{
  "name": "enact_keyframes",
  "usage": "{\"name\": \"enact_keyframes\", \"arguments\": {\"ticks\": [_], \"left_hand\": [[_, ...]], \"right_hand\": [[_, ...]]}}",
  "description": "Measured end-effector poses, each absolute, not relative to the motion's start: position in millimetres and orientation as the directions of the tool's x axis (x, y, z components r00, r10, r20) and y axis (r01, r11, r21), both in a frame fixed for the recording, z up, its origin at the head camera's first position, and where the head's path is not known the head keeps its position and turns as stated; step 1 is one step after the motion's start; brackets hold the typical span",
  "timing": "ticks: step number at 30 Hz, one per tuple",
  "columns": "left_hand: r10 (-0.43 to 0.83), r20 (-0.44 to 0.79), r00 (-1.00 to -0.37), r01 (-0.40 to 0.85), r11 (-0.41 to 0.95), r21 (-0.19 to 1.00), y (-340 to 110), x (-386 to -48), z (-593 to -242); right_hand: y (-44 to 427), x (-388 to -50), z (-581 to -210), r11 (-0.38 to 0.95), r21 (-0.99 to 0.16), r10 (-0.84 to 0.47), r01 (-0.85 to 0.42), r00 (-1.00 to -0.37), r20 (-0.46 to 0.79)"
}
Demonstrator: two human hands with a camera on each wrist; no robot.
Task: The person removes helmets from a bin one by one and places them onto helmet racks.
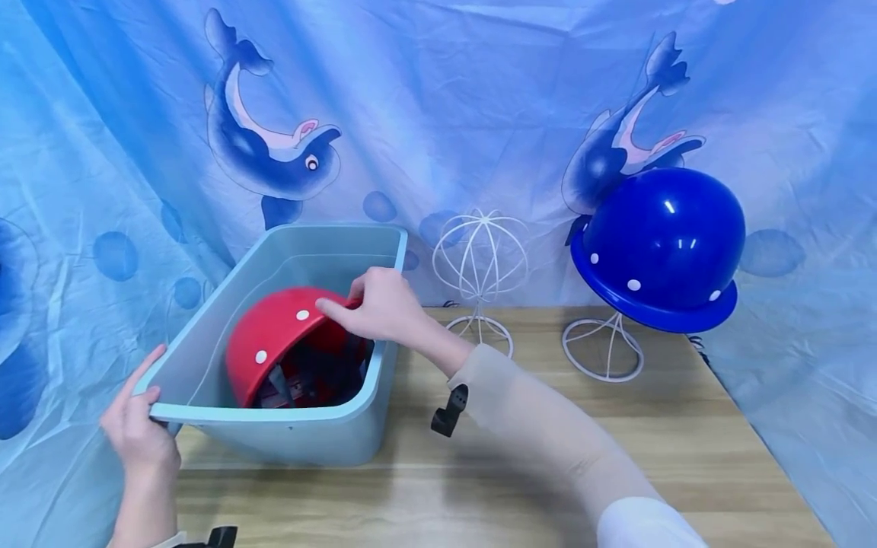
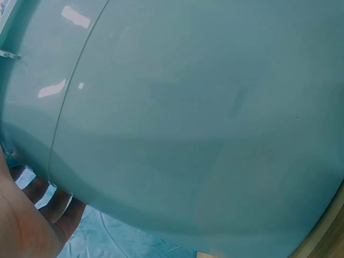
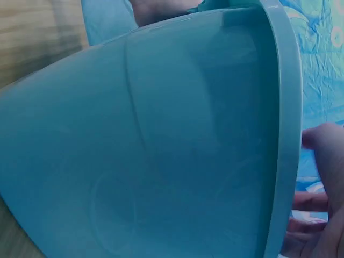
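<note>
A red helmet (image 1: 274,320) with white dots lies tilted in a light blue plastic bin (image 1: 253,415), its dark straps showing inside. With thumb and fingers, my right hand (image 1: 384,304) grips the helmet's upper edge. My left hand (image 1: 140,430) holds the bin at its near left corner, thumb by the rim. In the left wrist view, the fingers (image 2: 70,217) of that hand go behind the bin's edge. The right wrist view shows mostly the bin's outer wall (image 3: 161,134), with part of the right hand (image 3: 322,204) beyond its rim.
A bare white wire stand (image 1: 483,266) stands right of the bin. Farther right, a blue helmet (image 1: 668,236) sits tilted on another wire stand (image 1: 603,373). Both stands are on the wooden table (image 1: 452,487). Behind hangs a blue curtain (image 1: 466,137) printed with dolphins.
</note>
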State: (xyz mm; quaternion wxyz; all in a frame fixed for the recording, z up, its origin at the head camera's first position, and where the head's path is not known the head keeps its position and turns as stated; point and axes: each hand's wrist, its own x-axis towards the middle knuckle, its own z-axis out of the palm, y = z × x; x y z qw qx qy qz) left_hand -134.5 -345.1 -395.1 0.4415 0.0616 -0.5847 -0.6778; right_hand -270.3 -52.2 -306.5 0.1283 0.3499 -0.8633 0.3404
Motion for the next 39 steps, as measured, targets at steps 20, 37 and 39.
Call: {"name": "enact_keyframes", "arguments": {"ticks": [20,37,39], "left_hand": [[-0.706,0.407,-0.579,0.528,0.056,0.847,-349,-132,-395],[-0.672,0.429,-0.603,0.533,0.061,0.844,-346,-137,-395],[-0.667,0.436,-0.604,0.538,0.062,0.840,-345,-138,-395]], "right_hand": [[-72,-288,-297,0.585,-0.594,-0.496,-0.552,-0.823,0.277],[-65,-292,-287,0.323,-0.938,-0.717,0.124,-0.615,-0.329],[-63,-291,-287,0.294,-0.946,-0.709,0.134,-0.634,-0.310]]}}
